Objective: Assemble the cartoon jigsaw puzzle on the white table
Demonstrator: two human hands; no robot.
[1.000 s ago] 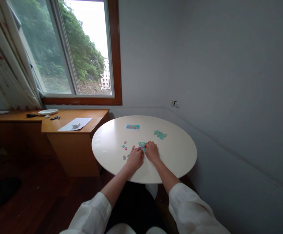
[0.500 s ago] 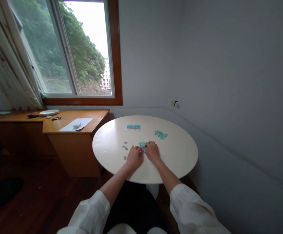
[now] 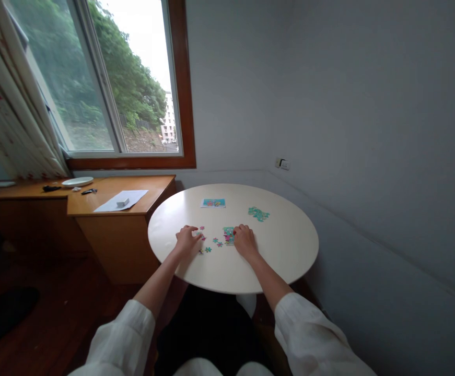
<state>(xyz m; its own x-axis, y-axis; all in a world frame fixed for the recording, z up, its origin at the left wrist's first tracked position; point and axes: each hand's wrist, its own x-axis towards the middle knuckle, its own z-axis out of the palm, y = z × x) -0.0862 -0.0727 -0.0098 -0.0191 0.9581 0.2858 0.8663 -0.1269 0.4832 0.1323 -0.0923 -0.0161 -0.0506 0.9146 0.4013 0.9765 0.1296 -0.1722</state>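
Centrally, a round white desk (image 3: 282, 250) carries everything within reach. The right hand (image 3: 245, 240) has its fingers curled down against the right edge of a partly joined jigsaw section (image 3: 228, 236) near the desk's middle; whether it grips a piece cannot be told. The left hand (image 3: 188, 239), well apart from it, is half open among the loose pieces (image 3: 208, 249), with a gap between thumb and forefinger and nothing visible in its grasp. Toward the far side lie a picture card (image 3: 213, 203) and, right of it, a green cluster (image 3: 258, 213). Step in hand, as judged from the pose: selecting a piece while the section is steadied. The next move would call for a light fingertip pinch on one small piece. No brand, label or writing is legible, even on the card.
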